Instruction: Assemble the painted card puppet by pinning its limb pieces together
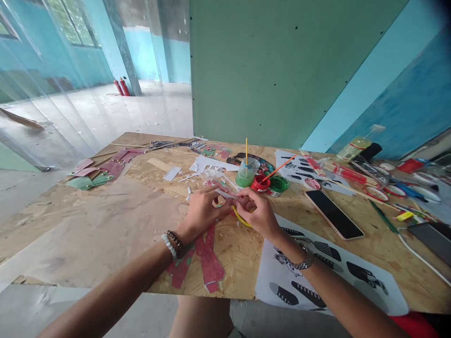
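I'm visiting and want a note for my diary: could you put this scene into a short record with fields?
Left hand: holding a white piece
Right hand: holding the same piece
Worktop: wooden board
Paint: red pot, green pot, both open
Cup: greenish liquid, yellow stick standing in it
Phone: dark screen, right of the pots
Printed sheet: beneath right forearm

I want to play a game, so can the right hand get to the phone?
Probably yes. The phone lies uncovered to the right of the right hand, with only wooden tabletop seemingly between them. That hand seems to be pinching a pale strip, so it may need to let go first.
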The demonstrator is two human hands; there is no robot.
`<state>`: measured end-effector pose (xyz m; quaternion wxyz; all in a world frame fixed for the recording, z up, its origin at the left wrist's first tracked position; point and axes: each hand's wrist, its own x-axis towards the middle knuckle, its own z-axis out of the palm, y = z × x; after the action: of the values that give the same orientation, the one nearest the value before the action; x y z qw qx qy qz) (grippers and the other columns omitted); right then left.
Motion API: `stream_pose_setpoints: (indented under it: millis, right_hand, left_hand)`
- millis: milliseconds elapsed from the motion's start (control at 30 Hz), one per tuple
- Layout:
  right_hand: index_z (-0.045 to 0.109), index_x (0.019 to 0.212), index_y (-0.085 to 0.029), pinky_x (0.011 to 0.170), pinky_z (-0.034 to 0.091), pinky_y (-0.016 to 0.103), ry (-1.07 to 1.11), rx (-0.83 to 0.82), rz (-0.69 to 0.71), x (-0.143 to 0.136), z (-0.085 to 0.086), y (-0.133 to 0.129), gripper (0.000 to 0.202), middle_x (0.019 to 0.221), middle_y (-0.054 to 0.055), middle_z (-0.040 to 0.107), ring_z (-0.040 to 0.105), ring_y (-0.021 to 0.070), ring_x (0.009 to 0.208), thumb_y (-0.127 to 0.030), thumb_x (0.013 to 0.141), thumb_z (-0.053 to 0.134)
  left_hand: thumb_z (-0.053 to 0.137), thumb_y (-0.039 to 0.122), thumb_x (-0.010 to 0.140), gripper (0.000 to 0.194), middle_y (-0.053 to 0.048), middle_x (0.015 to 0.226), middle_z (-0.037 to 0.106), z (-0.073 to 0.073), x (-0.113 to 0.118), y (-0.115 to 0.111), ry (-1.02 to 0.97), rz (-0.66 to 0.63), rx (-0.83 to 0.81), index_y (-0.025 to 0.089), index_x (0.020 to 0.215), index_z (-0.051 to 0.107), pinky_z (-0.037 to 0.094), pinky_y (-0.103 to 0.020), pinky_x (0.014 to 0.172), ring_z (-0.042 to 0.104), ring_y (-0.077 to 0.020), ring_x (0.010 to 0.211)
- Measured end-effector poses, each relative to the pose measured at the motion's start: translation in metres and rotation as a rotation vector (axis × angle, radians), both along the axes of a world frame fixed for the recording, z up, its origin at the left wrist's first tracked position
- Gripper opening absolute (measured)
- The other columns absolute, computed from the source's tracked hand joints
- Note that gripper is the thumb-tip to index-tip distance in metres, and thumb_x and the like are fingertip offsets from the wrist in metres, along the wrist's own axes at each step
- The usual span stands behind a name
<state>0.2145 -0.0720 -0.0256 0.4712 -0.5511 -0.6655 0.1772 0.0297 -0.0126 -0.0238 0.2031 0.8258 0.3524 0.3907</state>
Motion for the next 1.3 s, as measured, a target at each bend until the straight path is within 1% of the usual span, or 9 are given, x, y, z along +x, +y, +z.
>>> stream_pose_setpoints:
  millis: [67,167,267,433,633,767,1033,1167,1300]
  right_hand:
    - [0.067,0.098,-0.02,0.046,0.041,0.02,0.053,-0.05,0.008,0.0,0.0,0.0,0.015,0.064,-0.005,0.056,0.053,0.01,0.049,-0.025,0.083,0.066]
    - [0.067,0.098,-0.02,0.044,0.038,0.019,0.141,-0.126,0.032,0.0,-0.002,0.002,0.018,0.064,-0.005,0.055,0.05,0.0091,0.048,-0.028,0.083,0.067]
    - [0.068,0.099,-0.02,0.046,0.041,0.019,0.189,-0.152,0.049,0.001,-0.005,0.004,0.02,0.067,-0.004,0.056,0.053,0.0102,0.052,-0.03,0.082,0.067]
    - [0.068,0.096,-0.02,0.047,0.043,0.019,0.146,-0.124,0.041,0.002,-0.009,0.006,0.018,0.068,-0.002,0.058,0.054,0.0116,0.054,-0.03,0.082,0.067]
    - [0.067,0.095,-0.02,0.047,0.043,0.019,0.016,-0.041,0.007,0.004,-0.009,0.006,0.013,0.069,-0.002,0.06,0.054,0.011,0.053,-0.026,0.084,0.064]
    - [0.068,0.095,-0.02,0.047,0.043,0.019,-0.004,-0.016,0.0,0.004,-0.009,0.006,0.013,0.071,-0.001,0.062,0.055,0.0114,0.054,-0.026,0.084,0.064]
    - [0.068,0.094,-0.02,0.048,0.045,0.02,0.017,-0.025,-0.004,0.005,-0.012,0.006,0.012,0.071,-0.001,0.063,0.057,0.012,0.056,-0.025,0.084,0.063]
    - [0.067,0.092,-0.021,0.047,0.043,0.019,0.034,-0.033,-0.02,0.004,-0.012,0.006,0.011,0.067,-0.002,0.059,0.054,0.0118,0.054,-0.025,0.082,0.062]
    - [0.067,0.091,-0.021,0.045,0.04,0.019,0.033,-0.035,-0.05,0.002,-0.012,0.006,0.012,0.064,-0.003,0.057,0.052,0.0119,0.054,-0.025,0.08,0.063]
  left_hand:
    - [0.073,0.033,0.089,0.013,0.0,0.079,0.07,0.0,0.0,-0.001,-0.002,0.013,0.012,0.021,0.084,0.075,0.042,-0.025,0.062,0.057,-0.012,0.068]
    - [0.072,0.03,0.089,0.01,0.0,0.079,0.07,0.001,0.0,-0.001,0.001,0.023,0.015,0.021,0.085,0.075,0.042,-0.024,0.062,0.057,-0.0118,0.068]
    - [0.071,0.029,0.089,0.009,0.0,0.08,0.071,0.001,0.0,-0.001,0.008,0.013,0.004,0.021,0.086,0.075,0.043,-0.024,0.062,0.058,-0.0119,0.068]
    - [0.072,0.033,0.089,0.015,0.0,0.078,0.07,0.0,0.0,0.0,0.018,0.016,0.005,0.02,0.081,0.073,0.042,-0.024,0.061,0.058,-0.0122,0.068]
    - [0.072,0.037,0.09,0.018,0.0,0.081,0.07,0.002,0.0,-0.001,0.01,0.003,-0.027,0.02,0.084,0.074,0.044,-0.025,0.064,0.058,-0.0126,0.07]
    - [0.07,0.041,0.091,0.022,-0.001,0.082,0.071,0.003,0.0,-0.002,-0.001,-0.012,-0.035,0.02,0.084,0.074,0.044,-0.026,0.066,0.059,-0.0137,0.072]
    - [0.071,0.038,0.09,0.021,0.0,0.078,0.067,0.0,0.0,-0.001,-0.011,-0.015,-0.009,0.02,0.081,0.072,0.042,-0.025,0.063,0.057,-0.0124,0.069]
    - [0.07,0.032,0.091,0.017,0.0,0.076,0.066,0.0,0.0,-0.001,-0.018,-0.023,-0.008,0.02,0.079,0.071,0.042,-0.024,0.061,0.057,-0.012,0.068]
    - [0.069,0.032,0.092,0.019,-0.001,0.075,0.067,0.002,0.002,-0.001,0.01,-0.008,0.019,0.02,0.078,0.072,0.043,-0.025,0.061,0.058,-0.0131,0.068]
